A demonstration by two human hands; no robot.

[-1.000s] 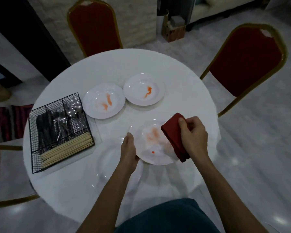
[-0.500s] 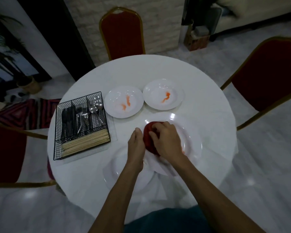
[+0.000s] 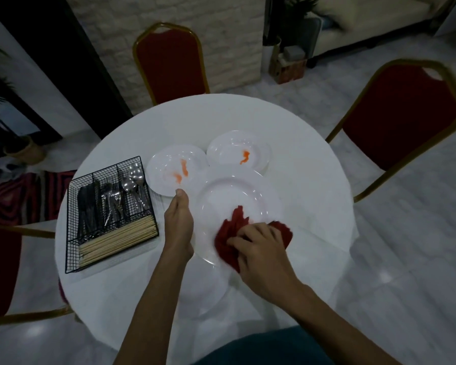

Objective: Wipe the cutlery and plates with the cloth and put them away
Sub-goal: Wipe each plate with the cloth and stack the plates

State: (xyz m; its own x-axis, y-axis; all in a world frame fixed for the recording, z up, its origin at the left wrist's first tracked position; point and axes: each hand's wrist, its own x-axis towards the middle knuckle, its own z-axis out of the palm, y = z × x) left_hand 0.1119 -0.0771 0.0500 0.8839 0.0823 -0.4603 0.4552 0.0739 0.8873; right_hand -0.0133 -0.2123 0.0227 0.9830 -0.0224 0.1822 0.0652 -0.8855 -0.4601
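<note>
A large white plate point(image 3: 229, 196) is tilted up off the table in front of me. My left hand point(image 3: 179, 222) grips its left rim. My right hand point(image 3: 261, 248) presses a crumpled red cloth point(image 3: 231, 233) against the plate's lower right part. The plate's visible surface shows no stain. Behind it lie two smaller white plates with orange smears, one to the left point(image 3: 169, 164) and one to the right point(image 3: 229, 148). Another white plate point(image 3: 208, 291) lies flat on the table beneath my hands.
A black wire caddy point(image 3: 108, 214) at the table's left holds dark-handled cutlery, spoons and wooden chopsticks. The round white table point(image 3: 300, 180) has red chairs with gold frames at the back point(image 3: 169, 59), right point(image 3: 400, 117) and left point(image 3: 0, 270).
The cloth has swept from the plate's left centre down to its lower right, and the orange stain on the large plate is gone. My left hand still holds the left rim.
</note>
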